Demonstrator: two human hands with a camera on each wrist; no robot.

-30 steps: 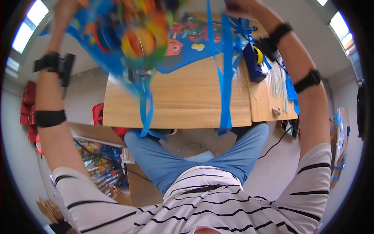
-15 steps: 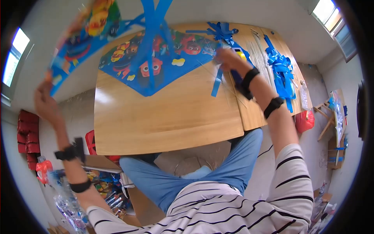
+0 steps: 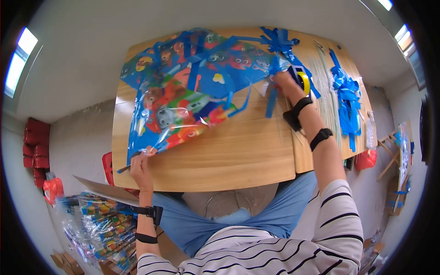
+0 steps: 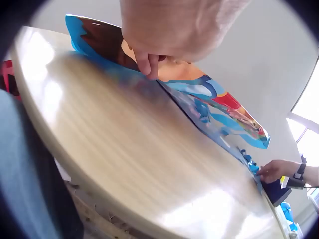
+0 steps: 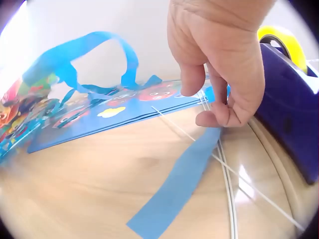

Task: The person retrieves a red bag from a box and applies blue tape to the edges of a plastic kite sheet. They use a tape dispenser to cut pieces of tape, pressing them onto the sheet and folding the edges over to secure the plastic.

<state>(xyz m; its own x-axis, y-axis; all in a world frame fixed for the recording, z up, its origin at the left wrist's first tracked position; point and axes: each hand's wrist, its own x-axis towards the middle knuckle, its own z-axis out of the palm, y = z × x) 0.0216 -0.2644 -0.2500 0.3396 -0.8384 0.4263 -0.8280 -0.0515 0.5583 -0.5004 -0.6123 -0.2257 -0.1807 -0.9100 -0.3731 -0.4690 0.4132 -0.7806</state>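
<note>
A person's left hand [image 3: 141, 169] pinches the near corner of a plastic kite [image 3: 169, 110] printed with colourful cartoon faces. The kite slants over more flat kites [image 3: 215, 82] of the same print on the table. In the left wrist view the left fingers [image 4: 144, 64] close on the kite's edge, a dark rod along it. At the right tip of the kites, the right hand [image 3: 285, 82] has curled fingers [image 5: 232, 112] at a blue ribbon [image 5: 174, 184], whose free end lies on the table. Thin white sticks [image 5: 229, 184] run beneath that hand.
A dark blue tape dispenser [image 3: 297, 75] with a yellow roll stands beside the right hand. Farther right lie bundled pale sticks [image 3: 326, 91] and a heap of blue ribbons [image 3: 347, 101]. More blue ribbons [image 3: 279, 41] lie at the back. Packed kites [image 3: 101, 224] fill the floor at left.
The left hand has come down from high at the left to the table's near left edge, bringing the kite over the others. The right hand has lowered to their right tip and stayed there.
</note>
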